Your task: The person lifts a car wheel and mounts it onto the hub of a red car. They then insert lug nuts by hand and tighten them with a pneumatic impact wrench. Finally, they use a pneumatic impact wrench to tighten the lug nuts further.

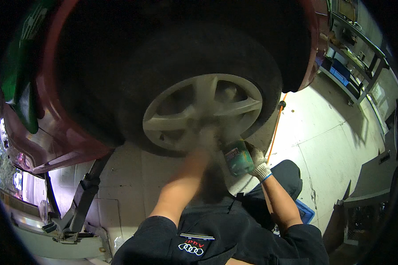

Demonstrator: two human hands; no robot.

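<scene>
A silver spoked wheel (pixel 160 123) with a black tyre (pixel 269 84) is in front of me, below the dark wheel arch of a red car (pixel 57 128). My left hand (pixel 204 140) is at the lower middle of the wheel, close to its hub. Motion smears it, so its fingers and anything in them cannot be made out. In a white knitted glove, my right hand (pixel 258 161) grips a green impact wrench (pixel 239 159) beside the wheel's lower right rim. The wrench's front end is blurred, and I cannot tell whether it touches the wheel.
An orange hose (pixel 276 129) runs down behind my right hand. A lift arm (pixel 82 198) stands at the left under the car. At the right are a shelf trolley with a blue bin (pixel 339 70) and a grey cabinet (pixel 376 176). A blue tray (pixel 306 213) lies by my right elbow.
</scene>
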